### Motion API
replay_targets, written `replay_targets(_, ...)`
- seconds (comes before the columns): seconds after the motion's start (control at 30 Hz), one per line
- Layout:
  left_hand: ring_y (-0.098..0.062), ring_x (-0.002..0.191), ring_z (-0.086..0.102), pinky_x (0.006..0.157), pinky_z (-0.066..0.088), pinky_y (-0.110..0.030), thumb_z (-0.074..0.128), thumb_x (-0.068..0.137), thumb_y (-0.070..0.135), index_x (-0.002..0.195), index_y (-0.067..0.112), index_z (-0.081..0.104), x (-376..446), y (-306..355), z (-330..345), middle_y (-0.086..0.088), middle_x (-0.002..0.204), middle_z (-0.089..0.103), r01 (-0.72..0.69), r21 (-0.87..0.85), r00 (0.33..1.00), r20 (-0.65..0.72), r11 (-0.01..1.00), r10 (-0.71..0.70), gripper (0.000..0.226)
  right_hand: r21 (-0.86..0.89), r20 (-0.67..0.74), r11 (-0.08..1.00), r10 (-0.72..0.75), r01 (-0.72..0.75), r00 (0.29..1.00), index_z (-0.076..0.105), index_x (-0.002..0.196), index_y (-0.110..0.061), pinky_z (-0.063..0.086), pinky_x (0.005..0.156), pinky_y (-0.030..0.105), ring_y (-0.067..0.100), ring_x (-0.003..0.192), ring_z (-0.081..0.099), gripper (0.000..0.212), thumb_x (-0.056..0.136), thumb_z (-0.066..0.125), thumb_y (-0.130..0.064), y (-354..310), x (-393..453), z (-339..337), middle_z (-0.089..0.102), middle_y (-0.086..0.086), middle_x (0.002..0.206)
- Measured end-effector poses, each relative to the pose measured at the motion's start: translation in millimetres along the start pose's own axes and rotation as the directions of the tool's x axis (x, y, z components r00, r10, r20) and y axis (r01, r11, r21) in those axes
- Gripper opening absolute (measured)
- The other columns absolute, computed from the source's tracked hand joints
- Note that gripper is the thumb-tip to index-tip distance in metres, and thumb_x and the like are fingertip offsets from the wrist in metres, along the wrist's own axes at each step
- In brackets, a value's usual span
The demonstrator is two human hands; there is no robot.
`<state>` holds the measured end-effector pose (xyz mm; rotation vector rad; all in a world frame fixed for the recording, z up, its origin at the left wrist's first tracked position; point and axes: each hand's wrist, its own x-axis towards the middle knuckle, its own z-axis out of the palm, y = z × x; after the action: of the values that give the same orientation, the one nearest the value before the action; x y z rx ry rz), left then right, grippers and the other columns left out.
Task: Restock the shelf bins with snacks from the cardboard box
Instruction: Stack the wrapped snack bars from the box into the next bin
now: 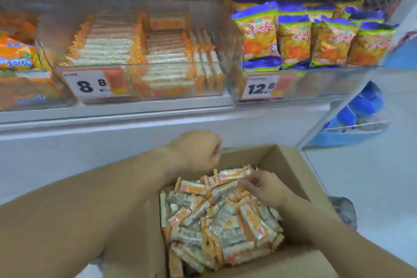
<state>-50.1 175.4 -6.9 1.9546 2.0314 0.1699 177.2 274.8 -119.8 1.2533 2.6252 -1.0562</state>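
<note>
The cardboard box (291,165) stands open at the near centre, below the shelf (158,117). It is filled with a loose heap of snack bars (216,216) in white-and-orange wrappers, lying at mixed angles.

The right hand (262,187) reaches into the far right part of the box. Its fingertips pinch one snack bar (234,174) at the top of the heap; this bar lies roughly level, its left end pointing toward the left hand.

The left hand (198,150) is at the far edge of the box, fingers curled downward toward the heap. Whether it holds a bar cannot be told, as the fingers are turned away from the camera.

On the shelf, the middle clear bin (144,95) holds ordered rows of the same white-and-orange bars and carries a price tag (94,84) reading 8.8. The right bin (304,92) holds upright orange-and-blue snack bags (293,38), with a tag (261,88) reading 12.8. The left bin (33,104) holds orange packets (15,54).
</note>
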Motion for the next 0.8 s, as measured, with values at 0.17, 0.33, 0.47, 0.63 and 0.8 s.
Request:
replay_targets(0.17,-0.027,0.107,0.059,0.081,0.048,-0.034,0.058,0.093,0.031,0.118,0.017,0.055,-17,15,153,-0.006,0.117,0.059,0.252,-0.154,0.940,0.275,0.955,-0.204,0.029,-0.184,0.247,0.951,0.291,-0.250,0.924,0.044,0.143,-0.017,0.043,0.091,0.028,0.027,0.127,0.051,0.059,0.091,0.066,-0.035,69,-26,56,0.061,0.009,0.129)
replay_targets(0.33,-0.026,0.128,0.047,0.104,0.044,-0.039,0.066,0.091,0.042,0.144,0.014,0.037,-52,25,244,-0.007,0.142,0.043,0.473,-0.232,0.824,0.458,0.850,-0.334,0.067,-0.151,0.314,0.904,0.427,-0.399,0.848,0.037,0.148,-0.017,0.042,0.107,0.034,0.029,0.133,0.047,0.082,0.081,0.077,-0.042,83,-36,96,0.041,0.011,0.147)
replay_targets(0.47,-0.026,0.127,0.047,0.106,0.043,-0.040,0.069,0.090,0.038,0.137,0.014,0.043,-56,38,269,-0.007,0.137,0.046,0.521,-0.237,0.815,0.422,0.820,-0.396,0.059,-0.147,0.266,0.892,0.452,-0.427,0.852,0.046,0.137,-0.013,0.046,0.100,0.032,0.026,0.121,0.055,0.066,0.085,0.073,-0.042,83,-38,110,0.053,0.008,0.131)
replay_targets(0.63,-0.021,0.091,0.062,0.077,0.051,-0.034,0.068,0.090,0.032,0.097,0.015,0.057,-42,35,262,-0.003,0.096,0.061,0.549,-0.344,0.812,0.433,0.762,-0.391,0.021,-0.076,0.315,0.913,0.403,-0.400,0.860,0.042,0.064,-0.016,0.041,0.056,0.030,0.014,0.056,0.045,0.038,0.093,0.065,-0.029,60,-23,120,0.046,0.001,0.061)
replay_targets(0.8,-0.019,0.063,0.062,0.068,0.055,-0.035,0.073,0.087,0.041,0.071,0.022,0.047,-43,32,258,0.001,0.068,0.055,0.674,-0.586,0.737,0.490,0.450,-0.466,0.036,0.205,0.309,0.879,0.359,-0.430,0.881,0.046,0.074,-0.018,0.050,0.064,0.035,0.017,0.064,0.053,0.028,0.091,0.068,-0.020,47,-24,122,0.051,-0.001,0.067)
